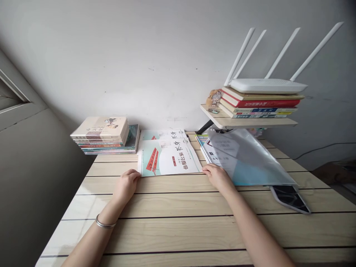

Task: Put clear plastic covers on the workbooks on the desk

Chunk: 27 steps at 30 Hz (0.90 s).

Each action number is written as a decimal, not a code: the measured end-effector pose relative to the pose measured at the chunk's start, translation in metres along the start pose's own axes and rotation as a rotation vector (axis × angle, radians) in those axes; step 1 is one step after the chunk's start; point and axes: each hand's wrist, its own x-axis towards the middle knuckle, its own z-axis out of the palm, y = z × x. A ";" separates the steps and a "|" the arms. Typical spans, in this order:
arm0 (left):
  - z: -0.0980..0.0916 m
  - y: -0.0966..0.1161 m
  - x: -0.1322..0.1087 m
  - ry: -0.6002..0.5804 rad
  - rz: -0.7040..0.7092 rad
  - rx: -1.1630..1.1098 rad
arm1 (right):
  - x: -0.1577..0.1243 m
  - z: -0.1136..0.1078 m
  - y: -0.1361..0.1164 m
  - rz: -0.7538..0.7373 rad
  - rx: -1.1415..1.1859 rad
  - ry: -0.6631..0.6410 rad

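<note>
A calligraphy workbook with a white and pale green cover lies flat near the wall, its top edge over a second, similar workbook. My left hand pinches the near left corner of the front workbook; a silver bangle circles that wrist. At the near right corner, my right hand has its thumb and fingers closed on the same workbook. Just beyond the right hand, a clear plastic sleeve lies over several textbooks. The fingertips of both hands are partly hidden.
Left of the workbooks stands a stack of books. A small raised shelf at the right carries books, a white router and a small figurine. A phone sticks out from under the sleeve on the slatted table.
</note>
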 end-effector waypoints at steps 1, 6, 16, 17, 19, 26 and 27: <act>-0.001 0.001 0.001 0.022 -0.087 -0.060 | 0.000 0.000 0.000 -0.006 -0.005 -0.003; -0.005 0.010 0.016 0.037 -0.608 -0.347 | 0.001 -0.003 -0.002 -0.053 -0.013 -0.022; -0.016 0.019 0.056 -0.199 -0.827 -0.517 | 0.002 -0.008 -0.006 -0.061 0.008 -0.060; -0.015 0.020 0.057 -0.205 -0.824 -0.498 | 0.001 -0.009 -0.007 -0.060 0.008 -0.062; -0.012 0.024 0.058 -0.185 -0.810 -0.477 | 0.000 -0.011 -0.008 -0.060 0.020 -0.073; -0.024 0.042 0.076 -0.121 -0.699 -0.776 | -0.007 -0.022 -0.012 0.059 0.183 -0.129; -0.030 0.042 0.083 -0.134 -0.675 -0.798 | -0.008 -0.023 -0.013 0.083 0.192 -0.118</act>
